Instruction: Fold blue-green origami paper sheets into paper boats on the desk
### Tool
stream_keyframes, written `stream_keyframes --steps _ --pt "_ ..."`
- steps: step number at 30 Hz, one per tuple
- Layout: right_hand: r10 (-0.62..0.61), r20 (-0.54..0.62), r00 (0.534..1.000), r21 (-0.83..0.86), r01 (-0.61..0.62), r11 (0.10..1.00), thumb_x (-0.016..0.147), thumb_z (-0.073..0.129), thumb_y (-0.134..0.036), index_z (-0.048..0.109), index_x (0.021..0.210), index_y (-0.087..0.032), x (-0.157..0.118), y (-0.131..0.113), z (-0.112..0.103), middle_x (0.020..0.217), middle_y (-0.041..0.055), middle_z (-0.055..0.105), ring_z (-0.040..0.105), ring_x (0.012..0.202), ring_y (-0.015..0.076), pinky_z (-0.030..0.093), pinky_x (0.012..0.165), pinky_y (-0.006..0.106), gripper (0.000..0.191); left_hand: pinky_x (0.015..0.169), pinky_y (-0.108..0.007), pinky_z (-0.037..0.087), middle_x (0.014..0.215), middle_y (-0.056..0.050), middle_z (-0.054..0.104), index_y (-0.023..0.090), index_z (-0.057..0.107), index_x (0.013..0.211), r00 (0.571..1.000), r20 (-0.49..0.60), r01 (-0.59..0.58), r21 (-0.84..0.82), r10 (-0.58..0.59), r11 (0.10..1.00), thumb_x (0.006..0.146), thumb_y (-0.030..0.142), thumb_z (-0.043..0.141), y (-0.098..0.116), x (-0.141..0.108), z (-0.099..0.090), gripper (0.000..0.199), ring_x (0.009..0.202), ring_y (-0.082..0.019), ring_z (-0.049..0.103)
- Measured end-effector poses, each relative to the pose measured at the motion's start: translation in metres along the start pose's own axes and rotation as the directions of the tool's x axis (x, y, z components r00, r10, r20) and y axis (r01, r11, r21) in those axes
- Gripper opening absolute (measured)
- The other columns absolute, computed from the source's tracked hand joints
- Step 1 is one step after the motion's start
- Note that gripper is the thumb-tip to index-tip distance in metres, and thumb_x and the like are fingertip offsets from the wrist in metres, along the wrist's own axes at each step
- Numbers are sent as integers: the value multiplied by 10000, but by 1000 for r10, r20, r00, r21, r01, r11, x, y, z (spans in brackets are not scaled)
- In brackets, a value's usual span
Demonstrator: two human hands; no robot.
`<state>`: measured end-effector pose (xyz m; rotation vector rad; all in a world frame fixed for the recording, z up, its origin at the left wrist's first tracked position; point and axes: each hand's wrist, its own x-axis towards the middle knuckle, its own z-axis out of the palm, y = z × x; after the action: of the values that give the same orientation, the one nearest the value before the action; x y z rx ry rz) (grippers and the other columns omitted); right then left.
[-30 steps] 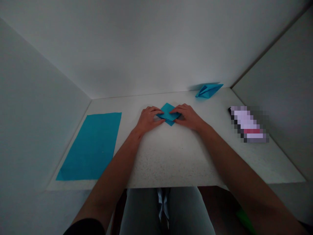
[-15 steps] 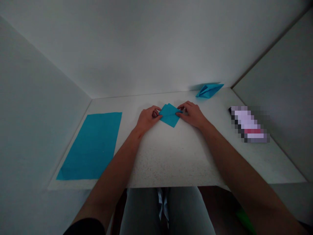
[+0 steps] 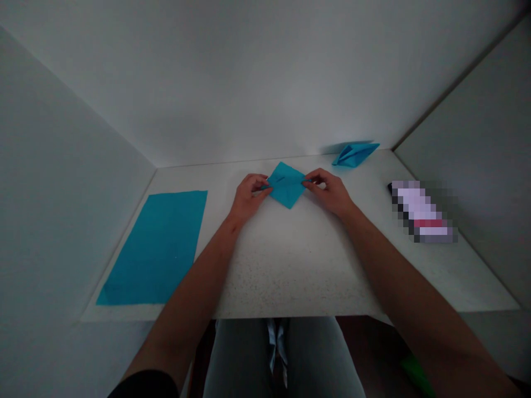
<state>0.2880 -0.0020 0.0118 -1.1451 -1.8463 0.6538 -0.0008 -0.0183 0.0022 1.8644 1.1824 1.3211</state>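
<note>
Between my hands is a small piece of folded blue paper point(image 3: 287, 188), turned like a diamond with creases across its middle. Its left corner is pinched by the thumb and fingers of my left hand point(image 3: 248, 196). My right hand point(image 3: 329, 190) pinches the right corner in the same way. Both hands are low over the white table point(image 3: 286, 265); whether the paper touches the surface I cannot tell.
A flat blue sheet of paper point(image 3: 160, 249) lies at the left, partly beneath my left forearm. A folded blue paper shape point(image 3: 355, 154) rests by the back wall. On the right is a blurred-out phone-like object point(image 3: 423, 211). Walls close in the table's back and sides.
The folded paper has opened out into a fuller diamond and shifted slightly away from me. Both hands still pinch its side corners. The sheet and the other folded shape have stayed put.
</note>
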Motion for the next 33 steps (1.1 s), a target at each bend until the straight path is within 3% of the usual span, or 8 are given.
stream_keyframes --steps 4,9,14,19,23,29,33 --pt "-62 -48 997 -10 61 998 960 711 -457 782 1058 -265 1 -3 -3 1051 80 790 693 928 258 549 862 440 227 1025 -420 641 1278 -107 719 218 771 1036 1000 -30 -8 -48 7 999 908 382 812 1 1 -2 211 1121 -204 746" --pt "-90 -34 995 34 91 995 937 752 -498 816 1090 -295 1 -6 -4 1104 80 783 695 937 255 551 801 412 262 967 -396 644 1050 -82 814 205 803 1024 991 -24 131 -102 -134 986 897 466 814 1 1 -2 290 965 -199 777" --pt "-60 -44 997 127 65 990 971 725 -519 817 1030 -284 1 -5 -1 987 58 767 681 871 225 535 763 377 259 885 -349 631 962 -70 815 202 792 951 979 -82 178 -116 -188 977 910 542 779 2 3 -1 344 909 -196 768" --pt "-24 1 1000 227 24 974 949 741 -569 773 1200 -293 1 -7 2 865 13 702 643 796 190 522 738 338 374 780 -301 611 906 -40 787 221 737 1061 980 -123 127 -199 -154 972 888 570 802 2 5 1 395 807 -158 730" --pt "-12 39 999 205 4 979 971 691 -567 794 1141 -273 0 -8 0 894 26 703 613 787 188 509 748 348 354 790 -310 616 1002 -59 804 230 761 1075 986 -73 133 -189 -149 973 925 563 753 2 4 0 365 852 -163 733" --pt "-38 67 997 151 28 988 897 777 -495 757 1317 -283 -1 -5 -4 788 -21 586 524 698 158 478 702 323 471 881 -346 632 1162 -88 809 230 775 1249 991 19 135 -127 -133 983 835 488 862 6 2 -4 496 918 -180 748" --pt "-30 32 999 123 25 992 929 751 -550 789 1205 -276 0 -6 -4 831 5 620 529 695 160 492 693 328 390 850 -331 626 1097 -72 807 233 795 1190 992 38 126 -74 -124 989 863 469 843 8 1 -3 407 877 -167 732"
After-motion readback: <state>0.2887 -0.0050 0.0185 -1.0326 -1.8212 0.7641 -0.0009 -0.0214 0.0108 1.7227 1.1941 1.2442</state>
